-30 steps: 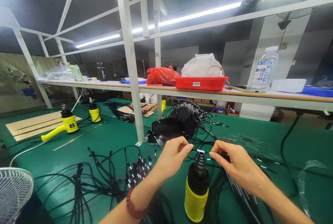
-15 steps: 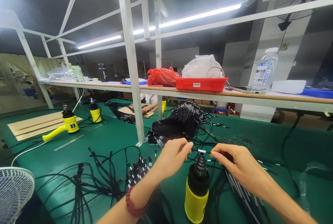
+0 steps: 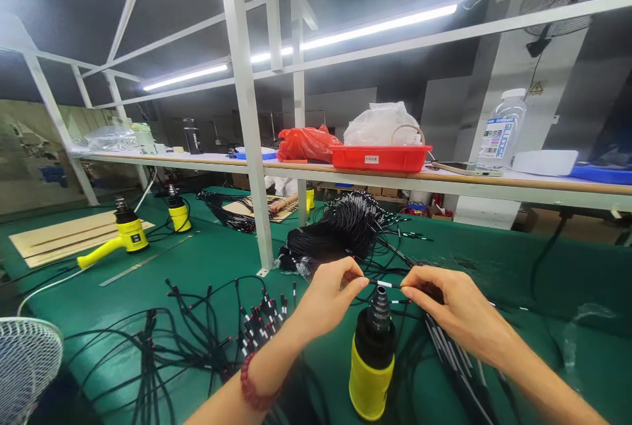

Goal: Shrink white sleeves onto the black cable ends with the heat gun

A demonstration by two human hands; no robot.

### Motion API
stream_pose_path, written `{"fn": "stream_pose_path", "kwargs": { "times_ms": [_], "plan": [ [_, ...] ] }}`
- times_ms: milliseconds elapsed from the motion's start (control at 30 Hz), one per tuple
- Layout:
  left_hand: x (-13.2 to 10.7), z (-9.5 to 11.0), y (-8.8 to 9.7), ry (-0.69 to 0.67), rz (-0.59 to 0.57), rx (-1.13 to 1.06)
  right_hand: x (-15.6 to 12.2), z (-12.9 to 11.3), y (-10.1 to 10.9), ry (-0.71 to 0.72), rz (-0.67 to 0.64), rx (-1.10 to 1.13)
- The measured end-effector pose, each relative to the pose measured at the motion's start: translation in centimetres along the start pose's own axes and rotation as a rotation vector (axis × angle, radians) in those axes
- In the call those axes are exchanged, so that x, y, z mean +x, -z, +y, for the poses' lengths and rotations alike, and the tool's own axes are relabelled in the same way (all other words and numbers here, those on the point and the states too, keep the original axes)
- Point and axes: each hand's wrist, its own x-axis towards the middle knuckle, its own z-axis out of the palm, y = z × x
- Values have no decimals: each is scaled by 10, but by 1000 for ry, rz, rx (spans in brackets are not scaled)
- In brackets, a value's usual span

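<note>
Between my two hands a thin black cable with a white sleeve is stretched level. My left hand pinches its left end between thumb and forefinger. On the other side my right hand pinches the same cable, fingertips closed. Just below the white sleeve stands a yellow and black heat gun, its stepped nozzle pointing up. Cables with white sleeves and red tips lie bundled beside my left forearm. More black cables run beneath my right hand.
A large heap of black cables lies behind my hands, beside a white post. Two more heat guns, one with a yellow handle, stand at left. A red tray sits on the shelf. A co-worker's hand shows beyond. A fan is lower left.
The hands stay over the nozzle with the cable still pinched. My left fingers have shifted very slightly to the right; the whole view has drifted a little.
</note>
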Motion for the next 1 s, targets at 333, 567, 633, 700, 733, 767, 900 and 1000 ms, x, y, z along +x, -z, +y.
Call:
{"fn": "stream_pose_path", "kwargs": {
  "times_ms": [333,567,633,700,733,767,900,1000],
  "plan": [
    [-2,0,5,-16,2,120,0,-3,2,-11,-31,12],
    [-1,4,3,-72,48,76,0,-5,3,4,-3,44],
    [-1,8,2,-100,97,69,1,-2,8,0,7,82],
    [-2,12,3,-109,147,75,1,4,15,-36,43,99],
    [-4,14,5,-105,164,78,2,10,20,-76,73,90],
    [-7,14,6,-96,173,82,2,18,24,-125,107,72],
    [-25,7,15,-47,168,137,-4,80,40,-338,148,-38],
    [-42,-12,26,-37,207,235,-24,150,46,-554,59,-123]
  ]
}}
